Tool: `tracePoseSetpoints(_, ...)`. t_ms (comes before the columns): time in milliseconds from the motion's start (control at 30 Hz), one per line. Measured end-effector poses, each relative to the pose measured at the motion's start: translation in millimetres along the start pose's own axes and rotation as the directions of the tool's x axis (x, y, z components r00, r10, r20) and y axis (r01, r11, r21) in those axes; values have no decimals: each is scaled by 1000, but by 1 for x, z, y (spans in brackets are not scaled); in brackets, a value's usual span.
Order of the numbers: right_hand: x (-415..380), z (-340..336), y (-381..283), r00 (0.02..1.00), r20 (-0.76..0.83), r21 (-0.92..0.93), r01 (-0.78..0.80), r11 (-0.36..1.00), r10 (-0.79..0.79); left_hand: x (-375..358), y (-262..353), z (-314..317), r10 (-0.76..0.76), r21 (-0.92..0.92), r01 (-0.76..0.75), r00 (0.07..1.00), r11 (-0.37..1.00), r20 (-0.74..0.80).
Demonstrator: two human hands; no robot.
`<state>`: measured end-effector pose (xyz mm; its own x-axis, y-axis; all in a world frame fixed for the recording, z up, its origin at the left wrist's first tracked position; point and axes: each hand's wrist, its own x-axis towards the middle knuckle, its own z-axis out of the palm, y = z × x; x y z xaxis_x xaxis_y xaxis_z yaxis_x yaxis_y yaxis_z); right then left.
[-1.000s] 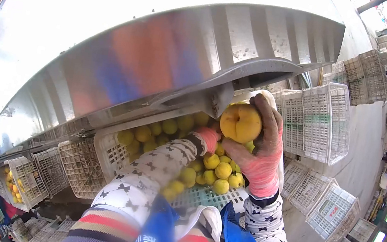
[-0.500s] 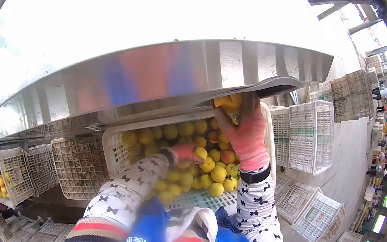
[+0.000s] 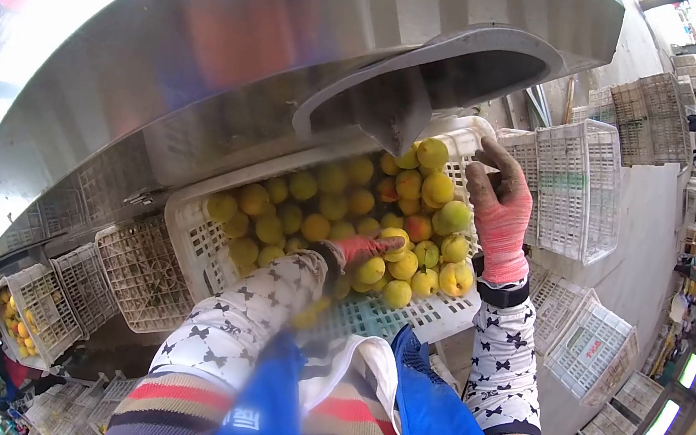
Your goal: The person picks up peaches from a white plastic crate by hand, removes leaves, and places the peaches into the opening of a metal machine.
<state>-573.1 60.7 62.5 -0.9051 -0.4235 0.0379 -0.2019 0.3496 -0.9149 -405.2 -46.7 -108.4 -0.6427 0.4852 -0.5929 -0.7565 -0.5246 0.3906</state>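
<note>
A white plastic crate (image 3: 193, 240) holds many yellow peaches (image 3: 333, 207), some with a red blush. My left hand (image 3: 358, 250), in a pink glove, lies low over the peaches with its fingers stretched out against one near the middle. At the crate's right rim, my right hand (image 3: 501, 205) has its thumb and bent fingers apart, with no fruit between them. The fingertips of that glove look dirty. Just above the crate's far side hangs the grey mouth of a chute (image 3: 448, 76), overlapping some peaches in this view.
A metal housing (image 3: 238, 51) spans the area beyond the crate. White crates (image 3: 578, 192) stand on the floor to the right, with others (image 3: 592, 345) nearer. On the left are a brown-stained crate (image 3: 143, 269) and a crate of fruit (image 3: 17, 322). People appear far right.
My right hand has left the chute mouth and the peach it held there, moving to the crate's right rim. My left hand stays among the peaches. The view has tilted, showing more of the chute.
</note>
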Motion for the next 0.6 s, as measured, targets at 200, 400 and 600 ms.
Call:
tracePoseSetpoints(200, 4, 41, 128, 937, 173, -927, 51, 371, 304, 29, -22, -20, -4, -123, -6, 997, 992, -79)
tracePoseSetpoints(400, 19, 26, 82, 771, 435, -848, 177, 499, 465, -53, 16, 3, 296, -293, -344, 935, 892, -195)
tracePoseSetpoints(600, -45, 5, -32, 739, 647, -415, 134, 900, 188, -135, 54, 48, 547, -158, -576, 815, 802, -193)
